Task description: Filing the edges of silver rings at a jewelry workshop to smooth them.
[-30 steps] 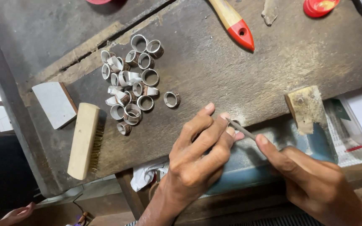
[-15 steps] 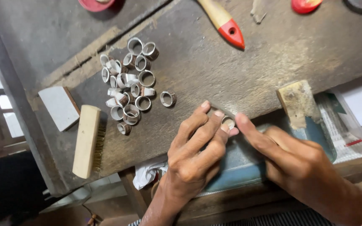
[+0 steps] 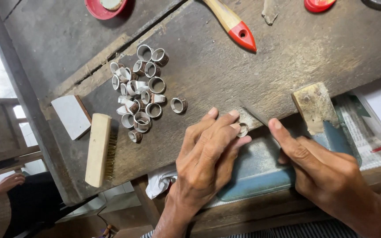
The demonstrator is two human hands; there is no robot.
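I see my left hand at the near edge of the surface, with its grip closed on a small metal ring. The ring is pressed by the fingertips against this edge, just beside the wooden block that sticks out from it. My right hand has its grip closed around a thin metal file; the forefinger lies along the file, and the tip of the file is touching the ring or very near to it, I cannot tell which.

Farther in on the surface, toward its left side, there is a heap of similar rings, silver outside and some dark inside. One single ring lies apart from the heap, between it and my left hand. At the left edge lie a wooden wire brush and a flat white block, side by side. At the far edge I see a brush handle with a red end, a red round lid at the far left corner and another red round thing farther right.

Below the near edge there is a blue tray and a white cloth. On the right lie white papers with black print and one red stripe; the print is too small to make out. At the far left a hand of another person is visible.
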